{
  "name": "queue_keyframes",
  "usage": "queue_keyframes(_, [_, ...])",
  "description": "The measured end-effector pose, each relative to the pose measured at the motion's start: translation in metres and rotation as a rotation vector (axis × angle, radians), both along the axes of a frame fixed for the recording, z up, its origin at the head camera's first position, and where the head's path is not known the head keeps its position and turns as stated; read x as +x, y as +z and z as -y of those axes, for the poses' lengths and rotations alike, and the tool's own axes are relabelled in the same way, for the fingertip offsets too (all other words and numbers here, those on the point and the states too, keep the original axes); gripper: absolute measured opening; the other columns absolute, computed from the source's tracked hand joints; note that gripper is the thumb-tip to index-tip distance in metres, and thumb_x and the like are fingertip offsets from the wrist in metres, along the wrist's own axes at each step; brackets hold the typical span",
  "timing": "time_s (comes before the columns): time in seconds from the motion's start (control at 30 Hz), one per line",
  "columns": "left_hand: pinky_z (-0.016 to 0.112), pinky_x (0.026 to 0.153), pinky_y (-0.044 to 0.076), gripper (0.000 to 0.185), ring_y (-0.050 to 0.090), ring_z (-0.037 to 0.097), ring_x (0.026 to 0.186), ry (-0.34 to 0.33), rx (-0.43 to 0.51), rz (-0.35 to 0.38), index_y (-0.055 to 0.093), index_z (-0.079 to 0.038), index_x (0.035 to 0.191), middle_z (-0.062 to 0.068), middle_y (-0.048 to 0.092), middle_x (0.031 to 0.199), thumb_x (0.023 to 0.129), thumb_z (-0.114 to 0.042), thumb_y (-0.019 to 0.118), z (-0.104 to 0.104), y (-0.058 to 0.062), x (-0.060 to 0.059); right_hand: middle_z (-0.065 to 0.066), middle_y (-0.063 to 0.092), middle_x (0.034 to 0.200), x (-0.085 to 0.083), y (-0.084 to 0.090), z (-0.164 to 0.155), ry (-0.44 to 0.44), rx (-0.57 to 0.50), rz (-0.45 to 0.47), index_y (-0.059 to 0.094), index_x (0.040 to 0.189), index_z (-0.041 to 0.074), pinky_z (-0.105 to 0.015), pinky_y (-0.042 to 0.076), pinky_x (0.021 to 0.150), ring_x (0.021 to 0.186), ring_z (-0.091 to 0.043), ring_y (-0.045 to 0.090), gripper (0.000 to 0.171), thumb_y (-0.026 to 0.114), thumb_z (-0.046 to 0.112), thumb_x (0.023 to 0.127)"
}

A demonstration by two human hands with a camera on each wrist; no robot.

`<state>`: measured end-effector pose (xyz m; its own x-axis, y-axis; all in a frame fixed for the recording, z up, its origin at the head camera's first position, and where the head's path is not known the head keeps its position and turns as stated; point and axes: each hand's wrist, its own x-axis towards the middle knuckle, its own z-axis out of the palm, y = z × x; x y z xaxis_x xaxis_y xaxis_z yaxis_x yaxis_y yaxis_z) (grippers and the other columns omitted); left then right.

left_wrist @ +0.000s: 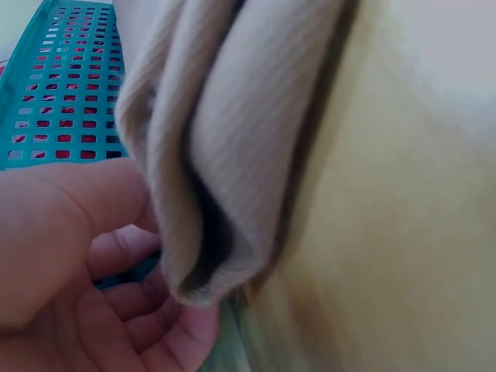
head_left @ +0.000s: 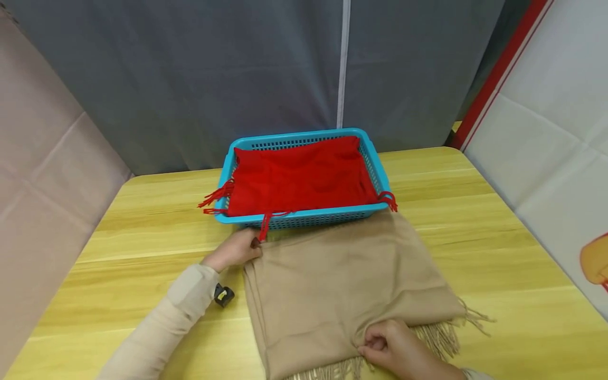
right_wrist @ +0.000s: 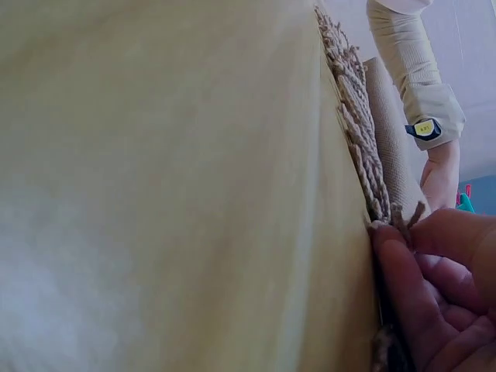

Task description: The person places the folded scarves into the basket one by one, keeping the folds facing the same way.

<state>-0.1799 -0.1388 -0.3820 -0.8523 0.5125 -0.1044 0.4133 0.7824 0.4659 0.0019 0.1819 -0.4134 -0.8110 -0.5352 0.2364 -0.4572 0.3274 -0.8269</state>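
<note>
A beige fringed scarf (head_left: 332,279) lies folded in layers on the table. At its far left corner the left hand (head_left: 238,247) pinches the folded edge; in the left wrist view the thumb and fingers (left_wrist: 178,333) hold the layered scarf (left_wrist: 240,147) from both sides. Along the near fringed edge, the right hand (head_left: 391,345) pinches the cloth, which puckers around its fingertips. The right wrist view has thumb and forefinger gripping beside the twisted fringe (right_wrist: 360,124). Behind the scarf, a red scarf (head_left: 304,177) lies flat in a blue basket (head_left: 304,215).
The wooden table (head_left: 157,221) extends to both sides of the scarf. The basket stands at the back, close to a grey curtain (head_left: 237,79), with red tassels (head_left: 216,195) hanging over its rim. Pale panels (head_left: 546,95) flank the table left and right.
</note>
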Motion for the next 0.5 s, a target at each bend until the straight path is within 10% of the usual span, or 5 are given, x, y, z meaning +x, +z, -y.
queue_keyframes(0.37, [0.023, 0.051, 0.036, 0.016, 0.042, 0.009, 0.055, 0.001, 0.057, 0.064, 0.060, -0.007, 0.070, -0.004, 0.050, 0.059, 0.083, -0.017, 0.059, 0.017, -0.001, 0.008, 0.005, 0.062, 0.065, -0.003, 0.014, -0.020, 0.077, 0.004, 0.284, 0.067, 0.074, 0.004, -0.021, 0.047, 0.046, 0.056, 0.002, 0.054, 0.011, 0.068, 0.015, 0.077])
queue_keyframes(0.5, [0.023, 0.048, 0.034, 0.022, 0.041, 0.010, 0.053, 0.055, 0.081, 0.124, 0.059, -0.006, 0.071, -0.003, 0.048, 0.058, 0.083, -0.024, 0.062, 0.025, 0.002, 0.016, 0.006, 0.063, 0.068, -0.012, 0.038, -0.041, -0.005, 0.063, 0.209, 0.068, 0.078, 0.005, -0.022, 0.047, 0.046, 0.057, 0.001, 0.055, 0.007, 0.068, 0.012, 0.076])
